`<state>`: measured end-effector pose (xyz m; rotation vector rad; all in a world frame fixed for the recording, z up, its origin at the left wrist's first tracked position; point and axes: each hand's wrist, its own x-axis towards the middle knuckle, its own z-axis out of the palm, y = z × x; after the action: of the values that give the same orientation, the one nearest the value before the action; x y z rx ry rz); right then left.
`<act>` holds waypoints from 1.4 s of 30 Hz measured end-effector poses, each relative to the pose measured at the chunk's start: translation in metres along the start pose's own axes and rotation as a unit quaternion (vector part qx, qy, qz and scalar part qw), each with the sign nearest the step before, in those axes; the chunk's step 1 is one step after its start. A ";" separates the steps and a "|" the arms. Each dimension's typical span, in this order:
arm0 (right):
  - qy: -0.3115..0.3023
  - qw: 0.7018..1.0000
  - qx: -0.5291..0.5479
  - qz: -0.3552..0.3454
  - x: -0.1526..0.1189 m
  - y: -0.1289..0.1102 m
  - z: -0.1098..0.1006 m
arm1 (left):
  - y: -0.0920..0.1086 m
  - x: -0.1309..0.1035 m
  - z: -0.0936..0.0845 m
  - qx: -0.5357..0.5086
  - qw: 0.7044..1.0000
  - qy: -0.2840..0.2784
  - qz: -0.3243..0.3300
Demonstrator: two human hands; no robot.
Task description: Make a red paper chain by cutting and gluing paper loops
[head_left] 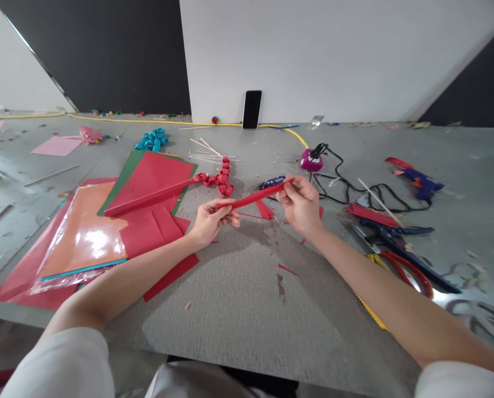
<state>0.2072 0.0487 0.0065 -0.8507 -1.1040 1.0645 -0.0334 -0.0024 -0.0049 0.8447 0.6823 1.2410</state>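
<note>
A narrow red paper strip (255, 197) is stretched between my two hands above the middle of the table. Its left end is pinched by my left hand (214, 220), thumb on top. At the other end, slightly higher, my right hand (300, 202) grips it between thumb and fingers. Just behind the strip lies a curled red paper chain (222, 178) made of folded loops. A small red paper piece (264, 210) rests on the table below the strip. Red paper sheets (151, 174) are piled to the left of my left hand.
To the right lie red-handled scissors (408, 273), dark blue pliers-like tool (396, 237) and a blue glue gun (423, 183). A purple power socket (311, 160) trails black cords. A phone (252, 109) leans against the wall. Blue paper loops (152, 140) sit at the back left.
</note>
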 end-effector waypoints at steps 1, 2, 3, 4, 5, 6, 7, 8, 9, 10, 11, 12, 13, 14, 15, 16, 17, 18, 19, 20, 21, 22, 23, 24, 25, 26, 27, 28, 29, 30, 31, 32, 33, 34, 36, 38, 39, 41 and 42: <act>-0.004 1.000 0.010 0.001 -0.001 0.000 0.000 | 0.000 -0.001 0.000 -0.004 1.000 -0.006 0.005; -0.010 1.000 0.017 0.000 -0.001 0.000 0.000 | 0.000 -0.001 0.000 -0.008 1.000 -0.011 0.010; -0.016 1.000 0.018 -0.003 -0.002 0.000 0.000 | 0.000 -0.001 0.000 -0.013 1.000 -0.015 0.014; -0.022 1.000 0.017 -0.007 -0.003 0.001 0.000 | 0.000 -0.001 0.000 -0.017 1.000 -0.018 0.017; -0.027 0.999 0.014 -0.012 -0.003 0.001 0.000 | 0.001 -0.001 0.000 -0.019 0.999 -0.019 0.018; -0.030 0.999 0.011 -0.015 -0.003 0.002 0.000 | 0.001 -0.001 0.000 -0.019 0.999 -0.021 0.018; -0.030 0.999 0.008 -0.017 -0.004 0.002 0.000 | 0.001 -0.001 0.000 -0.017 0.999 -0.023 0.019; -0.027 0.999 0.006 -0.018 -0.003 0.003 -0.001 | 0.002 0.000 0.000 -0.013 0.999 -0.025 0.020; -0.022 1.000 0.004 -0.017 -0.003 0.003 -0.001 | 0.002 -0.001 -0.001 -0.005 0.999 -0.030 0.023; -0.016 1.000 0.002 -0.018 -0.003 0.004 -0.001 | 0.001 -0.001 -0.001 0.005 0.999 -0.036 0.028; -0.010 1.000 0.000 -0.018 -0.002 0.004 -0.001 | 0.000 -0.002 -0.001 0.020 0.998 -0.044 0.035; -0.003 1.000 -0.001 -0.020 -0.002 0.005 -0.001 | -0.001 -0.004 -0.001 0.041 0.997 -0.057 0.044; 0.003 1.000 -0.002 -0.023 -0.002 0.005 -0.001 | -0.002 -0.006 -0.001 0.069 0.993 -0.074 0.055; 0.007 1.000 -0.004 -0.026 -0.002 0.005 0.000 | -0.004 -0.009 0.000 0.103 0.988 -0.093 0.068; 0.009 1.000 -0.005 -0.029 -0.002 0.005 0.000 | -0.005 -0.012 0.000 0.141 0.980 -0.114 0.084; 0.011 0.999 -0.004 -0.031 -0.002 0.005 0.000 | -0.006 -0.015 0.001 0.181 0.969 -0.134 0.101; 0.013 0.999 -0.001 -0.032 -0.003 0.005 0.001 | -0.006 -0.018 0.001 0.222 0.955 -0.155 0.120; 0.014 0.999 0.004 -0.032 -0.004 0.004 0.001 | -0.006 -0.021 0.002 0.258 0.940 -0.178 0.135; 0.012 0.999 0.009 -0.030 -0.004 0.003 0.002 | -0.005 -0.022 0.002 0.287 0.925 -0.208 0.141; 0.007 1.000 0.015 -0.025 -0.005 0.002 0.002 | -0.003 -0.024 0.002 0.301 0.911 -0.245 0.138; -0.001 1.000 0.018 -0.020 -0.006 0.002 0.003 | -0.001 -0.025 0.001 0.300 0.902 -0.283 0.125; -0.011 1.000 0.020 -0.014 -0.007 0.001 0.003 | 0.002 -0.025 0.001 0.284 0.899 -0.315 0.105; -0.023 0.999 0.020 -0.010 -0.009 0.000 0.003 | 0.004 -0.025 0.001 0.257 0.903 -0.335 0.080; -0.036 0.999 0.021 -0.009 -0.010 0.000 0.004 | 0.005 -0.025 0.001 0.224 0.912 -0.339 0.054; -0.048 0.999 0.021 -0.009 -0.011 0.000 0.005 | 0.006 -0.024 0.002 0.190 0.924 -0.331 0.028; -0.061 0.998 0.021 -0.011 -0.013 -0.001 0.005 | 0.006 -0.023 0.002 0.160 0.936 -0.314 0.003; -0.076 0.997 0.019 -0.013 -0.015 -0.001 0.006 | 0.006 -0.022 0.003 0.136 0.944 -0.298 -0.025; -0.092 0.996 0.014 -0.014 -0.018 -0.001 0.008 | 0.005 -0.020 0.004 0.118 0.948 -0.289 -0.054; -0.110 0.994 0.006 -0.012 -0.021 -0.002 0.009 | 0.004 -0.018 0.004 0.107 0.948 -0.287 -0.083; -0.128 0.992 -0.004 -0.010 -0.024 -0.002 0.011 | 0.003 -0.016 0.004 0.103 0.946 -0.288 -0.109; -0.147 0.989 -0.016 -0.007 -0.028 -0.003 0.013 | 0.002 -0.013 0.004 0.105 0.943 -0.289 -0.130; -0.166 0.986 -0.030 -0.004 -0.031 -0.004 0.015 | 0.001 -0.011 0.003 0.112 0.939 -0.292 -0.143; -0.186 0.982 -0.044 -0.001 -0.035 -0.004 0.018 | 0.000 -0.009 0.003 0.123 0.936 -0.293 -0.148; -0.204 0.977 -0.057 0.003 -0.039 -0.005 0.020 | 0.000 -0.007 0.002 0.133 0.935 -0.294 -0.147; -0.229 0.970 -0.081 0.008 -0.045 -0.006 0.024 | -0.001 -0.004 0.000 0.153 0.932 -0.296 -0.141; -0.234 0.968 -0.090 0.012 -0.049 -0.007 0.027 | -0.002 -0.002 -0.001 0.162 0.932 -0.294 -0.139; -0.230 0.969 -0.087 0.016 -0.049 -0.007 0.029 | -0.002 -0.002 -0.001 0.161 0.933 -0.291 -0.139; -0.220 0.973 -0.063 0.038 -0.050 -0.007 0.030 | -0.004 -0.002 -0.001 0.148 0.938 -0.280 -0.138; -0.217 0.974 -0.041 0.056 -0.050 -0.007 0.030 | -0.004 -0.002 -0.001 0.136 0.942 -0.274 -0.137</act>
<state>0.1749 -0.0002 0.0076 -0.7703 -1.4873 1.3462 -0.0323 -0.0048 -0.0088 1.2162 0.4970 0.6198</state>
